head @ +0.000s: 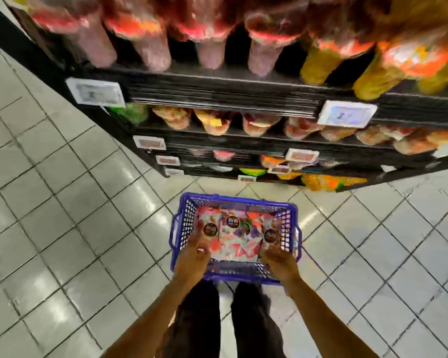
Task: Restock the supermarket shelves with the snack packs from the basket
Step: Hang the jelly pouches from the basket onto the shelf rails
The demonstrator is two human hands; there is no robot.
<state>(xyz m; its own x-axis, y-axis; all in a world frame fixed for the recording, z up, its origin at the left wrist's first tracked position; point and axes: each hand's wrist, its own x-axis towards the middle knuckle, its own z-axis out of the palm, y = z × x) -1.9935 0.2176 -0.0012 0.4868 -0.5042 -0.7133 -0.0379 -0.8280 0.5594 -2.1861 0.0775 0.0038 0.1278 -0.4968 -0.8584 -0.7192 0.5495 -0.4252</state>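
A blue plastic basket (184,223) stands on the tiled floor in front of my feet, below the black shelves (217,91). Several pink, white and red snack packs (233,241) lie inside it. Both my arms reach down into the basket. My left hand (193,257) grips the near left edge of the packs, thumb on top. My right hand (278,259) holds their near right edge with curled fingers. The picture is blurred, so single packs are hard to tell apart.
The shelf unit rises ahead with several tiers of snack bags: pink and red ones (210,34) on the top tier, yellow ones (318,65) to the right. White price tags (96,91) hang on the shelf fronts. Grey floor tiles (62,202) spread left and right.
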